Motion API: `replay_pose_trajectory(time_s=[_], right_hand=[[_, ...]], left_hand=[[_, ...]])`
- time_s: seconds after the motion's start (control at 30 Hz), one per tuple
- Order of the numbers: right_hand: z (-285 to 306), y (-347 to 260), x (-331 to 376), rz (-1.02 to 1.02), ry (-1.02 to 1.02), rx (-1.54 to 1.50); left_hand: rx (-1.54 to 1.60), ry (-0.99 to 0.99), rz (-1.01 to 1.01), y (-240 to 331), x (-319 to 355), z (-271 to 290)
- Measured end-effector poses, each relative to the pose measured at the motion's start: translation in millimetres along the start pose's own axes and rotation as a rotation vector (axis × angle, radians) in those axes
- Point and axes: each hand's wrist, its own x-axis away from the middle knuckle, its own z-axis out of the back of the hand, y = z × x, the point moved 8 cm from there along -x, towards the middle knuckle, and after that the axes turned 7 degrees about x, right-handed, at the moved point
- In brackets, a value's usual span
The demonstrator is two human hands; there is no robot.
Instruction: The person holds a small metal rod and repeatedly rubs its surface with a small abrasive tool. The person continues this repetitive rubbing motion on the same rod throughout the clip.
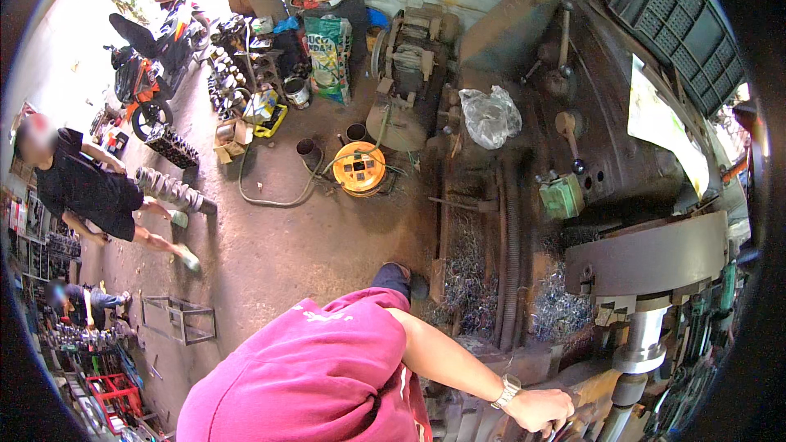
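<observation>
1. Nearest, my right hand (pixel 540 409) closes on a lathe handle (pixel 565 428) at the lower edge; I cannot see my left hand.
2. Just beyond, the steel shaft (pixel 643 336) stands in the lathe (pixel 573 98), with metal shavings (pixel 561 307) heaped on the bed.
3. Farther up, a crumpled plastic bag (pixel 490 117) lies on the machine.
4. On the floor sits an orange cable reel (pixel 359 169).
5. Far left, another person (pixel 90 188) bends by a motorbike (pixel 143 65).

We see the lathe (pixel 573 139) as dull, grimy cast metal with bright curled steel shavings (pixel 557 311) in its bed, a crinkled clear plastic bag (pixel 490 117) on top, a polished steel shaft (pixel 643 336), and rough concrete floor (pixel 311 245).
</observation>
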Motion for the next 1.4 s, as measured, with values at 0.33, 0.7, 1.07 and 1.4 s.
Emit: replay_pose_trajectory(time_s=[0.33,0.7,1.07,1.4], right_hand=[[5,-33,4,0.038,-0.205,-0.061],[3,2,-8,0.006,0.174,-0.110],[-1,-8,-3,0.144,-0.153,-0.084],[13,-29,4,0.099,-0.142,-0.048]], left_hand=[[0.002,0.051,-0.050,3,1,3],[-0.015,0.068,-0.045,-3,-1,1],[-0.039,0.048,-0.003,-5,-2,-1],[-0.039,-0.035,-0.099,21,3,5]])
